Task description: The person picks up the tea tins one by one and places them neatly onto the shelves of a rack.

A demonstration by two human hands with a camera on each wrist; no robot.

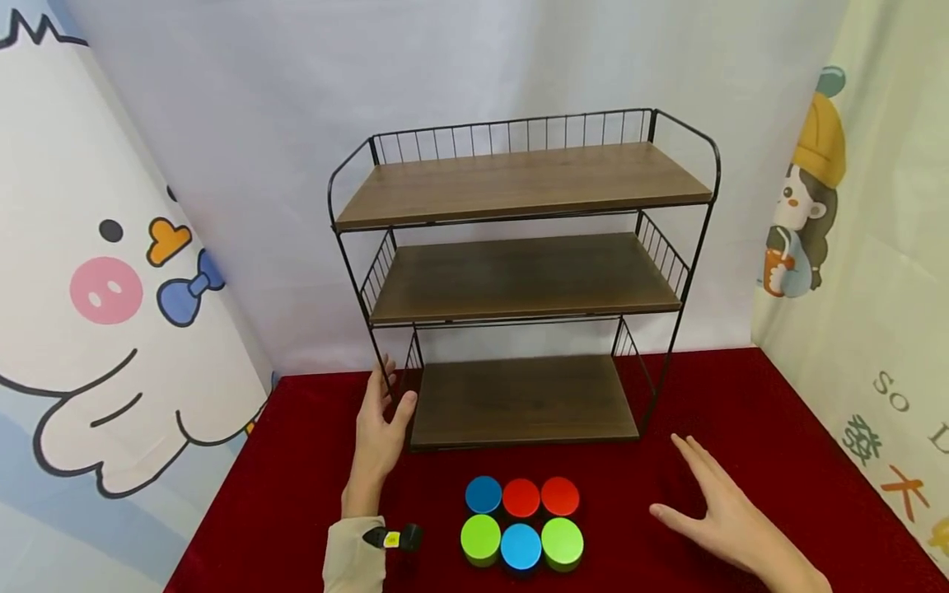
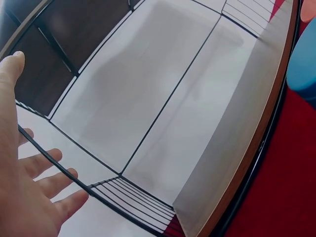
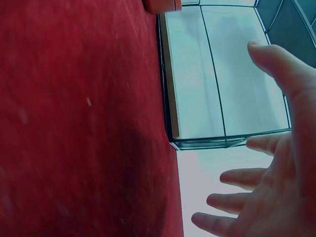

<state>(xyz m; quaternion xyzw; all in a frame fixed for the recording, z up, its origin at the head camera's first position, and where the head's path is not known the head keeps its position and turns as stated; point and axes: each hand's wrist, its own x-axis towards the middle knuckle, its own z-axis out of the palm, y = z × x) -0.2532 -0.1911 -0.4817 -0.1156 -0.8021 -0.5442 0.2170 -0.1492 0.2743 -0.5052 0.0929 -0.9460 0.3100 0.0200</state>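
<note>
A three-tier shelf rack (image 1: 519, 284) with dark wooden boards and a black wire frame stands on the red cloth. My left hand (image 1: 380, 428) is at its lower left post, fingers behind the post and thumb on the near side. In the left wrist view the spread fingers (image 2: 57, 185) overlap the black wire, not curled round it. My right hand (image 1: 722, 515) hovers to the right of the rack, apart from it, with fingers extended and thumb spread; it holds nothing. In front of the rack are round-topped containers, including a dark blue one (image 1: 483, 494), a red one (image 1: 560, 496) and a green one (image 1: 481, 539).
The containers sit close together in two rows, with a light blue one (image 1: 521, 547) in the front middle. Red cloth (image 1: 259, 486) covers the table. A white curtain (image 1: 296, 165) hangs behind the rack, and printed cartoon curtains (image 1: 875, 329) flank both sides.
</note>
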